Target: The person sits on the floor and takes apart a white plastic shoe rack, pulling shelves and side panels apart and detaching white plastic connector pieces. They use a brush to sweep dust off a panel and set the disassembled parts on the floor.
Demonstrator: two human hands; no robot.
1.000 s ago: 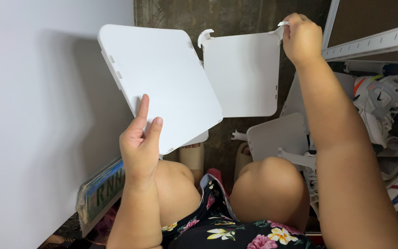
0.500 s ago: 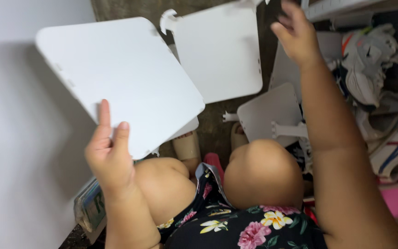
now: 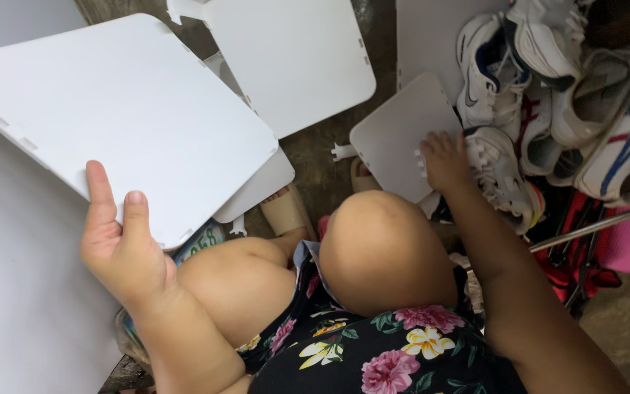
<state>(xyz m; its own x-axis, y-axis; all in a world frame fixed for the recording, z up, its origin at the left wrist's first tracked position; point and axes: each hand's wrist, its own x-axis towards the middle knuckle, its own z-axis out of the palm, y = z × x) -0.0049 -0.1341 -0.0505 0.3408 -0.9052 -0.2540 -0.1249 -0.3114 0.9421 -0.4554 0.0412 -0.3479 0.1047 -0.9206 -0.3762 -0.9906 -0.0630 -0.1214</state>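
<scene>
My left hand grips the near edge of a large white plastic panel, holding it tilted above my left knee. My right hand rests with fingers spread on the edge of another white panel that leans low on the floor by the shoes; I cannot tell whether it grips it. A third white panel with small tabs on its edges stands upright at the back between the two. A further white panel peeks out from under the one I hold.
A pile of white sneakers and other shoes fills the right side, with a metal bar and red and pink items below. A white wall runs along the left. My knees and a floral dress fill the bottom.
My right hand let go of the upright back panel up high and dropped down to the lower panel by the shoes. The view tilted downward; my left hand still holds its panel.
</scene>
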